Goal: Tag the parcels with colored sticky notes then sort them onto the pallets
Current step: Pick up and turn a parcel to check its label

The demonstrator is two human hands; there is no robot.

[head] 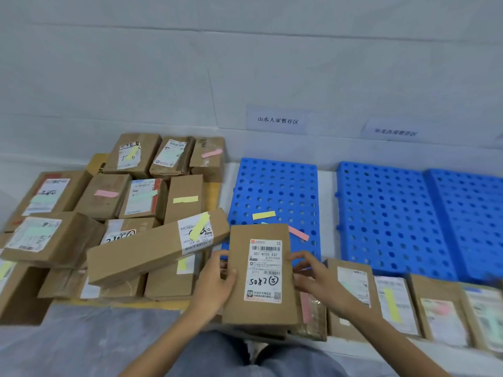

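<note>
A flat brown parcel [260, 276] with a white shipping label stands in front of me, held up between both hands. My left hand [215, 281] grips its left edge, thumb over the front. My right hand [313, 276] touches its right edge, fingertips curled near the label; whether it pinches anything is unclear. Behind the parcel lies a blue perforated pallet [275, 191] with a loose yellow sticky note [263, 215] and a pink sticky note [298, 233] on it. Two more blue pallets [413, 213] lie to the right.
A heap of tagged brown parcels [114, 213] fills the left floor, one long box [155, 248] lying across the top. Several flat parcels [408, 303] line the front right. Paper signs [277, 120] hang on the white wall. My knees are below.
</note>
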